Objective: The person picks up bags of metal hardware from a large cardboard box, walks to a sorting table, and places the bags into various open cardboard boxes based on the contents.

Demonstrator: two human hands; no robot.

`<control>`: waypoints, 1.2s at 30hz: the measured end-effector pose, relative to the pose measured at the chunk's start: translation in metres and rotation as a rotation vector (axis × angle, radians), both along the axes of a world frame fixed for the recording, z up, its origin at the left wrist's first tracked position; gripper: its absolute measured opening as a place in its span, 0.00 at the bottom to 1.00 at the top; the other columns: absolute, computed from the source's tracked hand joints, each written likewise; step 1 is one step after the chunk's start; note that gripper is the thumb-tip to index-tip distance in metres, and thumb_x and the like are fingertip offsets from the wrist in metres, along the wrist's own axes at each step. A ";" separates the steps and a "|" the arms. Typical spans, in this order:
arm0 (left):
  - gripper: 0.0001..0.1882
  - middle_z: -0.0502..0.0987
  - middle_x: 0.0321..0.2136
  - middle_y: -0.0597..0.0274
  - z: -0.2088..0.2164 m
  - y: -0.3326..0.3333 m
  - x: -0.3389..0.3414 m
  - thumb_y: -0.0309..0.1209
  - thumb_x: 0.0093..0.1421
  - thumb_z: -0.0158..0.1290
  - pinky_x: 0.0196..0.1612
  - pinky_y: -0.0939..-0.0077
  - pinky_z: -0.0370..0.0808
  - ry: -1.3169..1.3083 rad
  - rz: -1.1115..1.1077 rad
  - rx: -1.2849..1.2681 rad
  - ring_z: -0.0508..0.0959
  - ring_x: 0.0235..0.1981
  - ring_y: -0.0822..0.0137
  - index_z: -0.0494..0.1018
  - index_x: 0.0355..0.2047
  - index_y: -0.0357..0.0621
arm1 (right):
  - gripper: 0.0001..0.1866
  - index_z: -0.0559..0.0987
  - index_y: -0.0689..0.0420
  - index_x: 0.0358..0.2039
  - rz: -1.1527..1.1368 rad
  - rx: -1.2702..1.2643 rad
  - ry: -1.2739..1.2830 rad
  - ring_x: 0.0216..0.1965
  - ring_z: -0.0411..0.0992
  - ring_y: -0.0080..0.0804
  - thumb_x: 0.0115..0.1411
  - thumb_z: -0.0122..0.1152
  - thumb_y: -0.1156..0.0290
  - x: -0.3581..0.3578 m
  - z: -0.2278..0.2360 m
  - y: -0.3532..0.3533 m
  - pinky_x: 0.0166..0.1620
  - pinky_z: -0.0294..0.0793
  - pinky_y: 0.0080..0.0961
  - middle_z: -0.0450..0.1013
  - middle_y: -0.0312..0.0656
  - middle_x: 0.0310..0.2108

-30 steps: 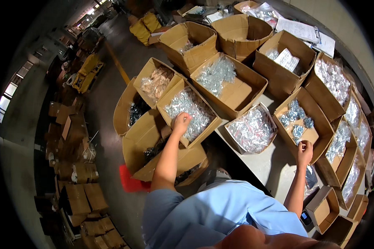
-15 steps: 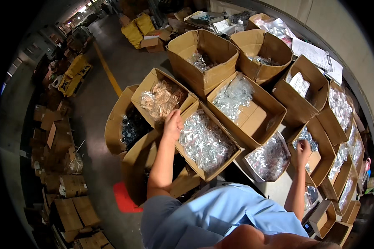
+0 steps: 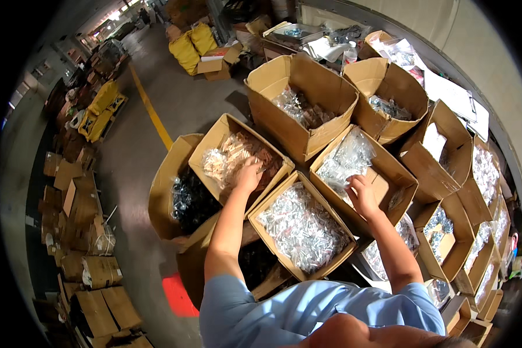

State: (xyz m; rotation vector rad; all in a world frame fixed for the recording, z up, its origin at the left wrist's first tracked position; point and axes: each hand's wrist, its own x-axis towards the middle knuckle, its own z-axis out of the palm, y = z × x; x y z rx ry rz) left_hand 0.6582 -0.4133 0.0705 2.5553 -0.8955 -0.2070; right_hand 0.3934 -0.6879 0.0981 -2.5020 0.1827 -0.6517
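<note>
My left hand [image 3: 249, 175] reaches into an open cardboard box [image 3: 214, 136] of small bags holding tan and copper-coloured parts, with its fingers lying on the bags. My right hand [image 3: 362, 194] is in the neighbouring box [image 3: 401, 174] of clear bags with silvery parts, fingers curled against a bag; whether it grips one is hidden. Between my forearms stands a third box [image 3: 301, 229] full of silvery bagged parts.
More open boxes of bagged parts crowd around: one of dark parts [image 3: 188, 200] at the left, two taller ones [image 3: 298, 107] [image 3: 388, 93] behind, a row [image 3: 481, 174] along the right wall. Flattened cardboard [image 3: 75, 191] lines the left. Yellow sacks [image 3: 194, 43] stand far back beside a yellow floor line [image 3: 151, 110].
My left hand moved from the middle box's edge into the box of tan parts. My right hand swung left from the far right boxes into the box of clear bags.
</note>
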 end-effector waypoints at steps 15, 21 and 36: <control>0.23 0.73 0.15 0.54 0.200 -0.199 0.053 0.48 0.55 0.48 0.27 0.64 0.71 0.088 -0.045 -0.297 0.77 0.24 0.62 0.75 0.24 0.38 | 0.12 0.63 0.60 0.39 -0.439 0.569 -0.081 0.24 0.62 0.20 0.56 0.41 0.88 -0.099 0.000 0.012 0.30 0.64 0.16 0.63 0.36 0.24; 0.16 0.76 0.40 0.53 0.094 -0.309 0.109 0.27 0.43 0.57 0.40 0.63 0.75 -0.356 -0.527 0.676 0.76 0.42 0.56 0.77 0.36 0.43 | 0.14 0.66 0.61 0.37 -0.539 0.433 -0.043 0.18 0.62 0.31 0.49 0.47 0.87 -0.100 0.002 0.017 0.25 0.64 0.24 0.62 0.43 0.18; 0.13 0.76 0.34 0.46 -0.004 -0.326 0.124 0.25 0.42 0.52 0.40 0.62 0.73 -0.019 -0.552 1.079 0.77 0.38 0.51 0.78 0.31 0.39 | 0.15 0.69 0.62 0.33 -0.561 0.459 -0.138 0.21 0.69 0.36 0.42 0.48 0.88 -0.115 -0.010 0.015 0.28 0.69 0.26 0.67 0.44 0.20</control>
